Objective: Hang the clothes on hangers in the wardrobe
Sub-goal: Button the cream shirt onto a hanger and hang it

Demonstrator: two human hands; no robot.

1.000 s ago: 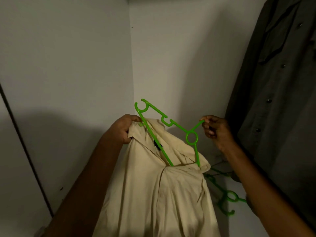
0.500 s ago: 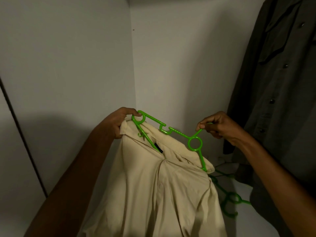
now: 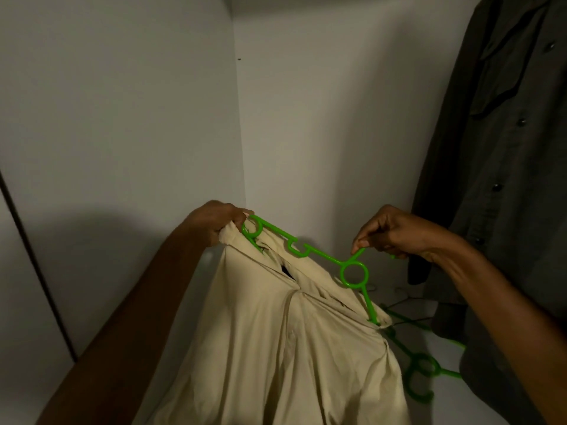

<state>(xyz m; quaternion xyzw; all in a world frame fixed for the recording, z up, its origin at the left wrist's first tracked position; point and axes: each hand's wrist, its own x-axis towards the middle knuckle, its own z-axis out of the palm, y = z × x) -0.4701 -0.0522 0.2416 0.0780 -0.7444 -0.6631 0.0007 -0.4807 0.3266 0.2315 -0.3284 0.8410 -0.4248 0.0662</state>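
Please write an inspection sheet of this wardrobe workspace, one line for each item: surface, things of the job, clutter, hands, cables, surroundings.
Surface: white wardrobe floor, dim light.
Job's things: beige shirt with green hanger partly inside its collar, not yet hung.
Clutter: spare green hangers lying on the floor.
Hands: left hand grips the collar and hanger end; right hand pinches the hanger's other end.
Cables: nothing seen.
Surroundings: white walls; dark shirt hanging at the right.

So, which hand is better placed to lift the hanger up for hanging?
The right hand, probably: it pinches the green hanger by its hook end, while the left hand grips the beige shirt at the collar.
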